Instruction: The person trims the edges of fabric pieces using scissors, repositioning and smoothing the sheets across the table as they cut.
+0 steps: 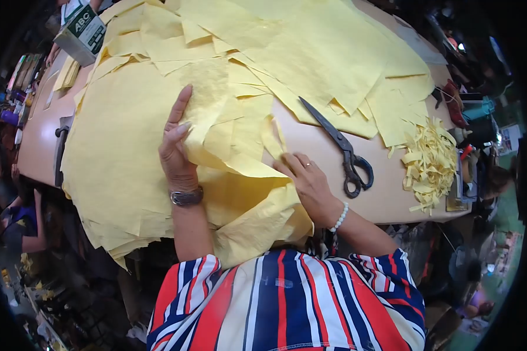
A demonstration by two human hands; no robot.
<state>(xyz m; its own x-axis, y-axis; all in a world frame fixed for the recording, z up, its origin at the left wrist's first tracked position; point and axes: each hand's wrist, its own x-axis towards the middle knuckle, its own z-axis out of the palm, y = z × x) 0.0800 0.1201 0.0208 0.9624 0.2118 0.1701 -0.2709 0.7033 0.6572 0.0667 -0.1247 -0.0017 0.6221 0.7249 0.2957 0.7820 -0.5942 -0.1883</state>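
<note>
I see the left hand [177,143], fingers extended, against the yellow sheet [231,155] at centre frame, the right hand [310,182] pinching its edge. I'd draw that edge taut, away from the scissors [345,148] right of centre.

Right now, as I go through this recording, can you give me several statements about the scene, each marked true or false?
1. A yellow sheet runs between the left hand and the right hand. True.
2. The scissors are in the right hand. False: they lie on the table, apart from both hands.
3. The heap of yellow strips is right of the scissors. True.
4. The dark watch is on the right wrist. False: it is on the left; the right wrist has a bead bracelet.
5. A box marked ABC is at the far left. True.
</note>
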